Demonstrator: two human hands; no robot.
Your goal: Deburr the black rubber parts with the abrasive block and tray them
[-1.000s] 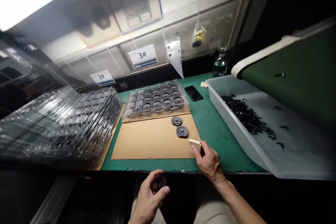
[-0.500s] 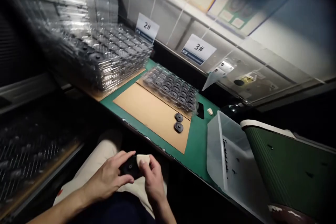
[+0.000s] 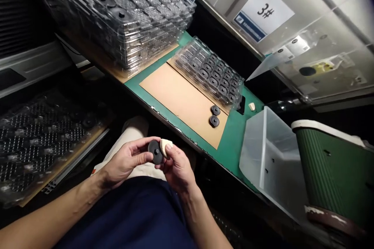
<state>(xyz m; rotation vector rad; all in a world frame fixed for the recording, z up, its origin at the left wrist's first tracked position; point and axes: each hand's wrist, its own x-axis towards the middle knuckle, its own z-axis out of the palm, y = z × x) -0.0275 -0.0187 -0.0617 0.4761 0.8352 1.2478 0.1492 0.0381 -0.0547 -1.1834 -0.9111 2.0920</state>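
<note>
Above my lap, my left hand point(image 3: 124, 160) grips a round black part point(image 3: 155, 152) with a small raised stub at its centre. My right hand point(image 3: 179, 165) pinches a cream-coloured block point(image 3: 166, 148), perhaps an eraser or sponge, against the right edge of that part. Two similar black parts, a farther one point(image 3: 215, 110) and a nearer one point(image 3: 214, 121), lie on the brown board point(image 3: 175, 95). Behind them, a clear plastic tray point(image 3: 210, 72) has black parts in many of its pockets; those at its left end hold none.
Stacked clear trays point(image 3: 152, 39) stand at the left of the green tabletop point(image 3: 230, 144). A translucent bin point(image 3: 253, 140) and a green ribbed bin point(image 3: 327, 167) are on the right. A black phone-like slab point(image 3: 241, 105) and another cream block point(image 3: 251, 106) lie near the tray. More trays point(image 3: 49, 144) sit low at left.
The view has tilted and shifted, so the table appears higher. The black part has turned its stub side more toward me, and the cream block now lies along its right edge.
</note>
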